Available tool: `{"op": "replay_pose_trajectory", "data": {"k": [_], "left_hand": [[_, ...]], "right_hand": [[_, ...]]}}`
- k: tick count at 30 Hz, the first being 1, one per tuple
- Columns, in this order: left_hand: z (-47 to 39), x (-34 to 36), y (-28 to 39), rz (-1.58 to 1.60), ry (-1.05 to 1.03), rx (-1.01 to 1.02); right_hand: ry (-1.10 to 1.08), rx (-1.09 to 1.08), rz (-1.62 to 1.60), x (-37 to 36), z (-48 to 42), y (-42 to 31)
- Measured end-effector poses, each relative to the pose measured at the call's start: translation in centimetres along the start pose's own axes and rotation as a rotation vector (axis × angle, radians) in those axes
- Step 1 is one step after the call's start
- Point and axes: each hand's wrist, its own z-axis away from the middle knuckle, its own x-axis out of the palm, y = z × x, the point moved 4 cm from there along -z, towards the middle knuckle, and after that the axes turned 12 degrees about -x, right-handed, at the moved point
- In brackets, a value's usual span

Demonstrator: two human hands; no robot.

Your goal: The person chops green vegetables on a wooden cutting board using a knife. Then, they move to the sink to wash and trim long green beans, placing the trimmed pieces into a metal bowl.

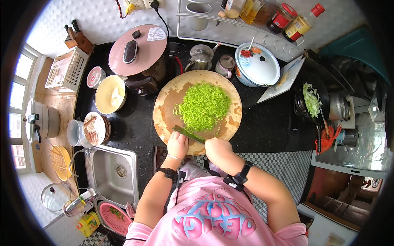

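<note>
Finely chopped green vegetable (203, 106) is heaped on a round wooden chopping board (167, 92), with a few scraps strewn at its lower edge. At the near side of the heap lies the blade of a kitchen knife (188, 134), slanting across the board. My right hand (219, 150) is closed around the knife's handle, which the fist hides. Close to the blade's far-left end is my left hand (177, 145), its fingertips at the blade; whether they grip it is unclear.
Behind the board stand an electric pressure cooker (138, 50), a metal teapot (201, 55), a mug (225, 65) and a lidded enamel pot (258, 66). Left are a cream bowl (103, 97), stacked plates (95, 127) and a sink (114, 181). A wok (321, 89) with chopped vegetable is right.
</note>
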Motion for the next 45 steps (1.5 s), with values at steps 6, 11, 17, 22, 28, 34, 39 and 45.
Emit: {"op": "replay_pose_trajectory", "data": {"k": [6,11,17,22,28,34,39,45], "left_hand": [[0.0,-0.3,0.1,-0.043,-0.072,-0.011],[0.1,-2.8,2.0,-0.01,0.078,0.024],[0.8,-1.7,0.2,-0.061,0.041,0.027],[0.7,-1.5,0.5,-0.026,0.031,0.023],[0.6,-1.8,0.5,-0.043,-0.01,0.01],[0.2,-1.8,0.7,-0.089,-0.051,0.005],[0.5,-1.4,0.2,-0.055,-0.023,0.023],[0.6,-1.1,0.2,-0.074,-0.072,0.025]], "right_hand": [[0.055,0.02,-0.063,0.9,-1.4,1.0],[0.057,0.009,-0.045,-0.7,0.1,0.7],[0.024,0.008,-0.032,-0.9,0.2,-0.4],[-0.026,0.076,-0.043,0.1,-0.6,0.2],[-0.031,0.063,-0.057,-0.3,-0.4,0.1],[0.007,0.034,-0.045,1.2,-1.2,-0.2],[0.021,0.034,-0.064,0.0,-0.6,-0.8],[0.03,0.033,-0.038,2.0,-1.1,0.2]]}}
